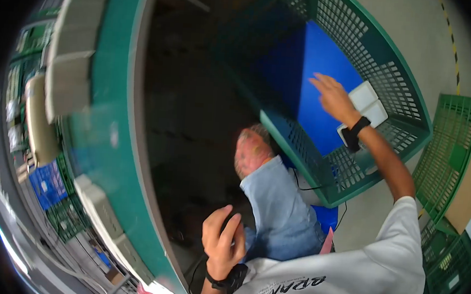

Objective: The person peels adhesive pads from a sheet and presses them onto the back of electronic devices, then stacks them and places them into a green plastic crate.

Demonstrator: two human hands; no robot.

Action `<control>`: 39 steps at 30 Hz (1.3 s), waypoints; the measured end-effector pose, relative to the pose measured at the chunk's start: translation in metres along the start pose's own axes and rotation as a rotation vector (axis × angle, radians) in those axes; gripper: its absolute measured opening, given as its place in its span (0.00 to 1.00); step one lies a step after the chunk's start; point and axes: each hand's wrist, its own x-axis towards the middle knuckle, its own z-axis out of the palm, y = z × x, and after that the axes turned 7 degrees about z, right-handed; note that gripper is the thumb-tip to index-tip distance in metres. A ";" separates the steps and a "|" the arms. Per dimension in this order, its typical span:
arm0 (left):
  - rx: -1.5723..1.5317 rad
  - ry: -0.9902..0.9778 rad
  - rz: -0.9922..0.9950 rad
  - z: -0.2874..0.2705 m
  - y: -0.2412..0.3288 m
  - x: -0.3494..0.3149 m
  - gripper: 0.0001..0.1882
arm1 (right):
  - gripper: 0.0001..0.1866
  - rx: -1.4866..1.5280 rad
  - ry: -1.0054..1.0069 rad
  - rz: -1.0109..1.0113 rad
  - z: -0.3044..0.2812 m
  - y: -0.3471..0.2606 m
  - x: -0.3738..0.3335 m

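Observation:
My right hand (336, 101) reaches over a big green plastic crate (326, 196), its fingers stretched out with nothing in them. Beneath it lies a bright blue sheet (323, 57) on the crate's bottom. Several white, rounded-corner box-like pieces (376, 113) rest in the crate beside that wrist, partly covered by the hand and its black band. Above my lap, near the edge of the green-topped table, my left hand (222, 238) is raised with loosely bent fingers apart. No object shows in it.
To my left runs the green tabletop (111, 133), with white box-like pieces (100, 208) along its far side. A blue bin (48, 184) and green crates stand beyond it. More green crates (447, 156) are at the right, with brown cardboard (470, 188). Thin black cables hang near my seat.

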 end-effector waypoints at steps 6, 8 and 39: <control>-0.245 -0.225 -0.052 0.107 -0.045 0.137 0.22 | 0.28 -0.824 -0.277 0.272 0.123 0.249 -0.076; -0.252 -0.322 -0.110 0.134 -0.052 0.170 0.25 | 0.25 -0.842 -0.402 0.246 0.132 0.266 -0.084; -0.800 -0.300 -0.914 -0.090 0.000 0.052 0.41 | 0.25 -0.592 -0.943 0.252 0.250 0.186 -0.188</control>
